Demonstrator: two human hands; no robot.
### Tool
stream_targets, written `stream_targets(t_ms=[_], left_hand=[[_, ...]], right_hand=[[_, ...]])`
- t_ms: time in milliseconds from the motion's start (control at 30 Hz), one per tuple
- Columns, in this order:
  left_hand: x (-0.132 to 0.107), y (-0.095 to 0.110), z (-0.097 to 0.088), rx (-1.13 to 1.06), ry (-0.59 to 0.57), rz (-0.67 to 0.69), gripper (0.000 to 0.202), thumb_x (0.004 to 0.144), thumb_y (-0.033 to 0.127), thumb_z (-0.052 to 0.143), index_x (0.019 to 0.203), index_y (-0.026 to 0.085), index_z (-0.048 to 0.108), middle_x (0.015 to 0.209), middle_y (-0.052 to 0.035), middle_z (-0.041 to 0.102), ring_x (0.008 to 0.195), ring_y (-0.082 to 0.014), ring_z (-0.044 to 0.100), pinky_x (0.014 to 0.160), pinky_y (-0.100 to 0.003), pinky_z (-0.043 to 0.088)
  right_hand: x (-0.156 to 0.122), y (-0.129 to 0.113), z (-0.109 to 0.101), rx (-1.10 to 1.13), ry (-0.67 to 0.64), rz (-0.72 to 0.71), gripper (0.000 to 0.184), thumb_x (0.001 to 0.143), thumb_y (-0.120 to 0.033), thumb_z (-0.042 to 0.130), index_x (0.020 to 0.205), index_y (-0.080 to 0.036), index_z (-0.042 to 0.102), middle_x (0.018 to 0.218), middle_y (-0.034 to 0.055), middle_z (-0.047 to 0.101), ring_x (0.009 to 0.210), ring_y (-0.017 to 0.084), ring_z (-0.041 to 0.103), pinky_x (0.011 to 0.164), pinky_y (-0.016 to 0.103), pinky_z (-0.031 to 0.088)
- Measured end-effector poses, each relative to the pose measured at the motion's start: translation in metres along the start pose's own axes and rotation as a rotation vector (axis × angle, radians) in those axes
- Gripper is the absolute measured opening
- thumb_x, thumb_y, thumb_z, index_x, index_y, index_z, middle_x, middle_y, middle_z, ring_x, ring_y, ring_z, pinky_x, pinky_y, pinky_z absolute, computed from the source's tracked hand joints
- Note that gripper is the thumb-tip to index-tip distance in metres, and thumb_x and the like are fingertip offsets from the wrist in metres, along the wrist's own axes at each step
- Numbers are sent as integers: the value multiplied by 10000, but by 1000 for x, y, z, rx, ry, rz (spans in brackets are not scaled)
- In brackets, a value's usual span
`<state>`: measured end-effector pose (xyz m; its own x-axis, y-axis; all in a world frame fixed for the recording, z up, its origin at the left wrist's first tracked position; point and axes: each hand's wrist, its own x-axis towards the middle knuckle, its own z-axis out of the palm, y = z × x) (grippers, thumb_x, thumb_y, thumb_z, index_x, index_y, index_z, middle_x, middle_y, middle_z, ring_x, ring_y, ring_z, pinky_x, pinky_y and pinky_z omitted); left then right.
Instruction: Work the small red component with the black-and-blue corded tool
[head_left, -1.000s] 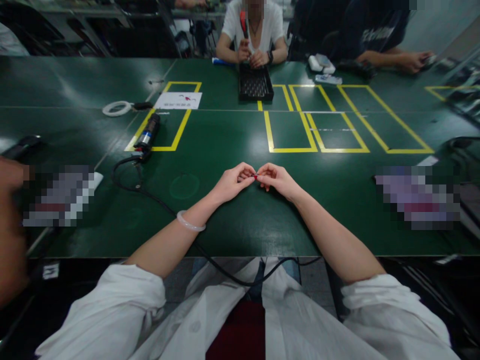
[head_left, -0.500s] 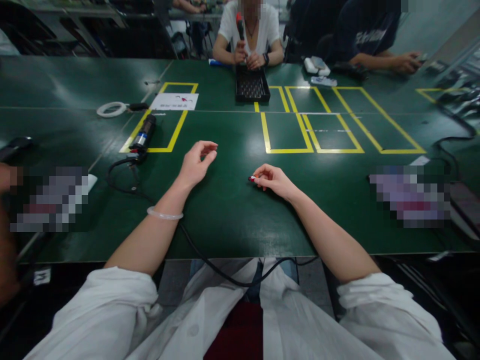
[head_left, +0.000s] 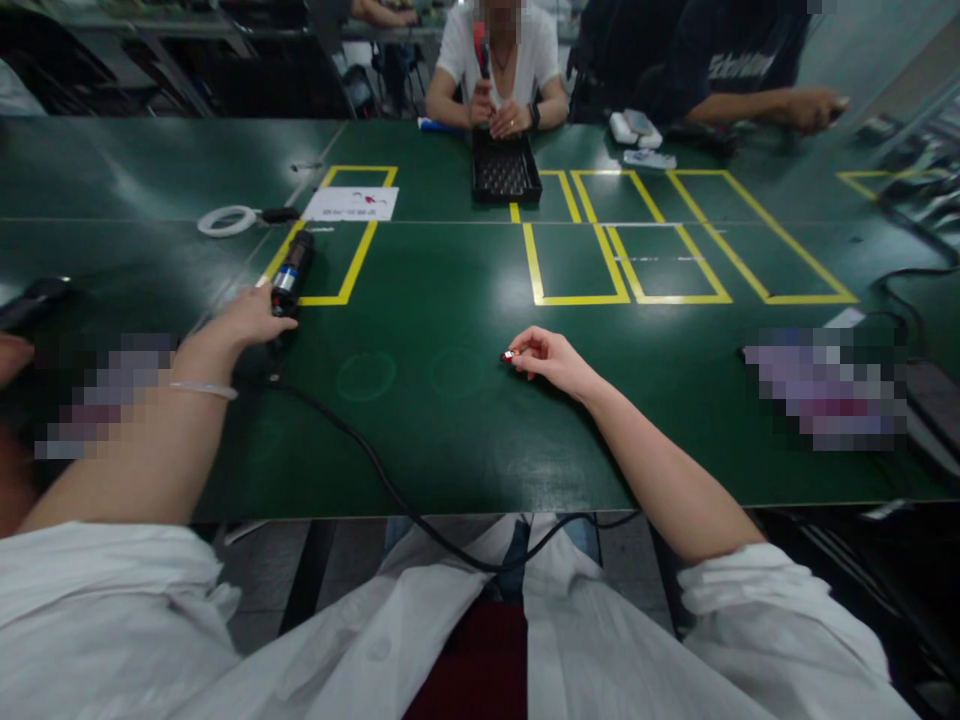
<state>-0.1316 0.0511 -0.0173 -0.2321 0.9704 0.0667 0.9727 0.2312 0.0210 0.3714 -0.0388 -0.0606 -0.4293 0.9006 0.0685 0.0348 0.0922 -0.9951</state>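
My left hand [head_left: 253, 312] is at the near end of a black cylindrical corded tool [head_left: 294, 265] with a blue and silver band. Its thumb stands apart from the fingers on the near side of the tool; the fingertips are partly hidden, so firm contact is unclear. The tool lies slanted on the table, by the left strip of a yellow taped outline. Over the middle of the table, my right hand [head_left: 551, 358] pinches a small red, white and dark piece [head_left: 509, 356] between thumb and fingertips. The piece is too small to name.
A black cable [head_left: 352, 435] runs from the tool over the table's front edge. Behind the tool lie a printed sheet [head_left: 352, 204] and a white coil [head_left: 226, 221]. Across the table, a person holds a red-and-black tool above a black tray [head_left: 506, 185]. Blurred-out items flank both sides.
My left hand has moved left from the middle of the table to the black cylindrical tool. My right hand stays nearly in place with the small piece.
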Motion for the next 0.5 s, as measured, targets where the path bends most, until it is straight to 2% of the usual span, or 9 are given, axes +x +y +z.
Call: stream_targets(t_ms=[100,233,367,500], left_hand=[[-4,-3,2,159,-117,14,671,920,544,617,1401,112,437,1136,-57,531,919,-146,470,925,-266,437],[-16,6,-3,123,-87,24,631,905,450,678,1403,126,465,1169,-49,526,934,-141,454,930,-246,413],[-45,33,-8,15,-49,31,631,878,411,677,1400,121,475,1253,-90,514,1024,-191,482,944,-312,435],[-81,70,-11,-32,-22,55,674,852,472,630,1426,160,463,1315,-132,496,1096,-277,542,925,-391,477]], right_hand=[[0,1,0,-17,4,-11,281,762,-340,771,918,-166,615,651,-36,617,534,83,527,512,221,438],[0,0,0,-14,11,-3,282,755,-332,777,919,-165,619,651,-34,617,536,83,529,503,218,435],[0,-2,2,41,22,23,329,719,-324,796,954,-162,631,731,-7,654,580,91,559,507,218,463],[1,-2,3,60,31,31,349,697,-325,812,951,-160,639,736,-5,660,575,87,552,508,219,465]])
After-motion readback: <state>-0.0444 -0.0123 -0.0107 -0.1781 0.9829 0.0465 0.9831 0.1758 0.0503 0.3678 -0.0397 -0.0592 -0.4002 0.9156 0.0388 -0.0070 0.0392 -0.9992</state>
